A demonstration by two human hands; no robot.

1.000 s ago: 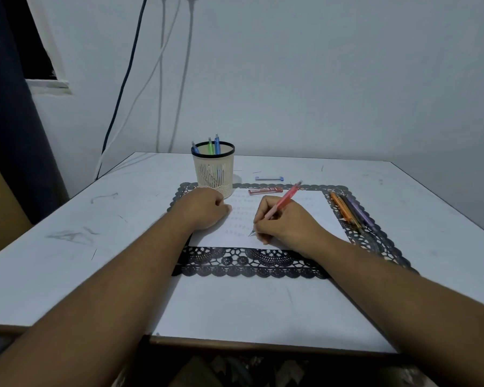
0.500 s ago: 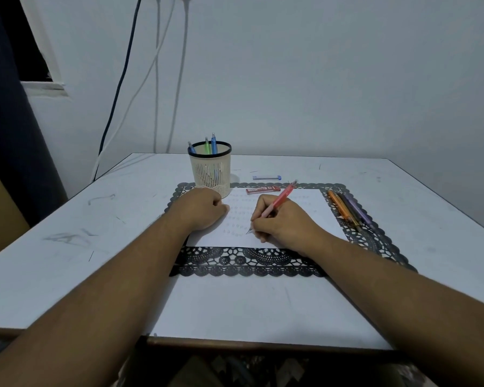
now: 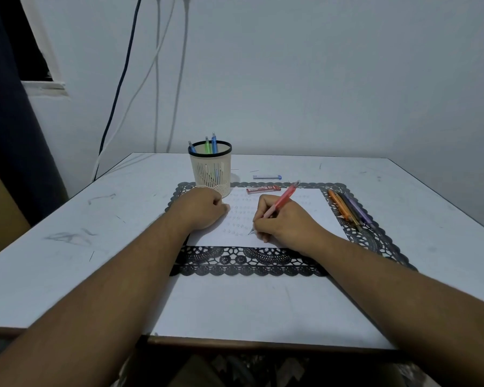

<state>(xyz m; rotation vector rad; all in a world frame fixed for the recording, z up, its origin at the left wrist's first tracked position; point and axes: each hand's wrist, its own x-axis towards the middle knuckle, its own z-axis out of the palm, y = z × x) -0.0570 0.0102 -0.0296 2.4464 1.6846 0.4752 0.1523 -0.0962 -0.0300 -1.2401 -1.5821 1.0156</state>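
Right hand [image 3: 285, 219]: grip pinches the red pencil [image 3: 280, 199] near its lower end, with the tip touching the white sheet [image 3: 316, 219] beside rows of faint marks. Left hand [image 3: 201, 209]: grip curled into a fist, apparently holding nothing, resting on the sheet's left edge. The sheet lies on the black lace mat [image 3: 249, 261] on the tabletop [image 3: 95, 261]

Dim, cool, even light. The wall [image 3: 291, 79] is palest near 12 o'clock and darkens toward the corners. Soft grey shadow streaks run beside the cables [image 3: 119, 88] at 11 o'clock. The left forearm [image 3: 109, 289] and right forearm [image 3: 403, 289], at 7 and 5 o'clock, look dark and smeared. The table [image 3: 67, 219] edges splay outward. The pink pencil [image 3: 282, 198] is crisp; marks on the paper [image 3: 322, 210] are too faint to read.
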